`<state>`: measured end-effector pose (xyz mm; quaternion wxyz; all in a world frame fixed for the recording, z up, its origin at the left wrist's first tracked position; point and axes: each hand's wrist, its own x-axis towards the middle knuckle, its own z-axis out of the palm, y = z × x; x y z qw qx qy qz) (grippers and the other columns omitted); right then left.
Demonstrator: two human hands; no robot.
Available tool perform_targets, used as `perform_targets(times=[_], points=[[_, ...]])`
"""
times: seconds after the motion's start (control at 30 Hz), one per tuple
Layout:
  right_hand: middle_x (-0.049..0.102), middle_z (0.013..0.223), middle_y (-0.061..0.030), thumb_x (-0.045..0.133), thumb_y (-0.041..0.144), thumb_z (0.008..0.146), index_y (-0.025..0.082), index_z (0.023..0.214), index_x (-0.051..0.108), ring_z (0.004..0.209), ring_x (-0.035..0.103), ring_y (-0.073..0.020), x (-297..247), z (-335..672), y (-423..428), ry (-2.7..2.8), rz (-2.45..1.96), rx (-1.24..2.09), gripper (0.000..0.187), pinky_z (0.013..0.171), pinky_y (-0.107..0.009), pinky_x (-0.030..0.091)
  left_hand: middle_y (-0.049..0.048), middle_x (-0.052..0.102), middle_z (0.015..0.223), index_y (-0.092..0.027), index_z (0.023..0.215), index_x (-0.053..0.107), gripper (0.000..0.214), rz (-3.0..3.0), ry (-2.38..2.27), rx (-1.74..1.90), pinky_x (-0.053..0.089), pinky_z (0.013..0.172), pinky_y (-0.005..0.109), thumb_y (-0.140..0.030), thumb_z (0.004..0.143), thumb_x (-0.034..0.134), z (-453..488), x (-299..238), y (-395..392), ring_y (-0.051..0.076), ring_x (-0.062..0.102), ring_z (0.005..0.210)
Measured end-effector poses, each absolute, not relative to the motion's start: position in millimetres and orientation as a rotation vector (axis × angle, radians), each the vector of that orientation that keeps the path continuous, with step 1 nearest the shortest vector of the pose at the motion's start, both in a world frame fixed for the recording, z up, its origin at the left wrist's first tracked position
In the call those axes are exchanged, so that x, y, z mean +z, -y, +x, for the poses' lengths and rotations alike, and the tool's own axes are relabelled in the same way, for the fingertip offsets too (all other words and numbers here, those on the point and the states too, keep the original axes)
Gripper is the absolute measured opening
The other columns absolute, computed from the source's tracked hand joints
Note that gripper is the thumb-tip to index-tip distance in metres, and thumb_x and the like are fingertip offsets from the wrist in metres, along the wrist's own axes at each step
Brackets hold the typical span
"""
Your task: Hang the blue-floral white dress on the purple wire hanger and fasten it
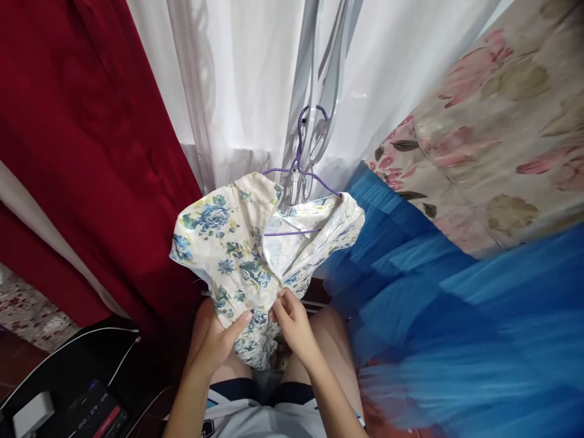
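A white blouse with blue and green flowers (246,255) hangs in front of me on a purple wire hanger (297,163). The hanger's hook goes around a grey metal scroll frame (314,121). My left hand (223,337) grips the blouse's lower left side, its thumb on the front and its other fingers hidden behind the cloth. At the front edge, just under the V-neck, my right hand (292,313) pinches the fabric between thumb and fingers. Below both hands the lower part of the blouse droops between my knees.
Red curtains (114,152) hang at the left and white curtains (255,73) behind the hanger. Blue tulle (433,304) and floral cloth (493,134) fill the right. At lower left, a black surface (59,359) bears a phone (98,407), a white box (34,413) and a cable.
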<state>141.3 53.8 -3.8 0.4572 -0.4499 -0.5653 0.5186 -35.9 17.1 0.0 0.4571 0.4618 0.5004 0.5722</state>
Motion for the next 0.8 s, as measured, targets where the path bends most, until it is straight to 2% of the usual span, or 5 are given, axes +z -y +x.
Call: perform_targets(times=[0.1,0.27,0.4,0.57,0.8], points=[[0.052,0.060,0.0023,0.054,0.049,0.093,0.021,0.071,0.048,0.057,0.047,-0.0142,3.5,148.6,-61.9,1.491,-1.155,1.182,0.036,0.057,-0.027,0.035,0.0127,0.069,0.120,-0.017,0.126,0.060,0.049,1.018,-1.226,1.424,0.048,0.104,0.043,-0.037,0.083,0.072,-34.8,-13.2,-26.9,0.032,0.061,0.121],[0.045,0.047,0.0036,0.052,0.055,0.091,0.022,0.060,0.044,0.045,0.036,-0.0114,8.4,163.1,-47.4,1.386,-1.269,1.277,0.046,0.049,-0.026,0.029,0.0121,0.057,0.127,-0.021,0.119,0.053,0.040,0.982,-1.676,2.079,0.047,0.101,0.041,-0.030,0.083,0.069,-24.7,-30.6,-45.6,0.027,0.056,0.120],[0.043,0.047,0.0043,0.053,0.057,0.089,0.022,0.059,0.045,0.044,0.036,-0.0104,4.9,157.3,-29.4,1.317,-1.278,1.322,0.047,0.047,-0.025,0.028,0.0098,0.062,0.113,-0.021,0.107,0.058,0.019,1.575,-1.492,1.603,0.047,0.097,0.038,-0.024,0.089,0.059,9.9,-33.0,-34.2,0.025,0.060,0.111],[0.047,0.047,0.0051,0.060,0.052,0.088,0.018,0.070,0.056,0.043,0.038,-0.0094,8.4,152.8,-19.0,1.325,-1.211,1.406,0.039,0.045,-0.023,0.027,0.0048,0.067,0.086,-0.020,0.089,0.059,0.009,1.603,-1.381,1.259,0.049,0.079,0.031,-0.022,0.091,0.050,35.0,-32.4,-23.7,0.021,0.064,0.085],[0.045,0.043,0.0062,0.069,0.046,0.080,0.014,0.074,0.066,0.040,0.033,-0.0080,99.4,172.6,-68.1,1.308,-1.115,1.263,0.032,0.043,-0.023,0.023,0.0015,0.062,0.072,-0.021,0.071,0.053,0.023,1.746,-1.344,1.158,0.044,0.070,0.027,-0.031,0.092,0.054,10.4,-26.2,-30.6,0.018,0.060,0.072]])
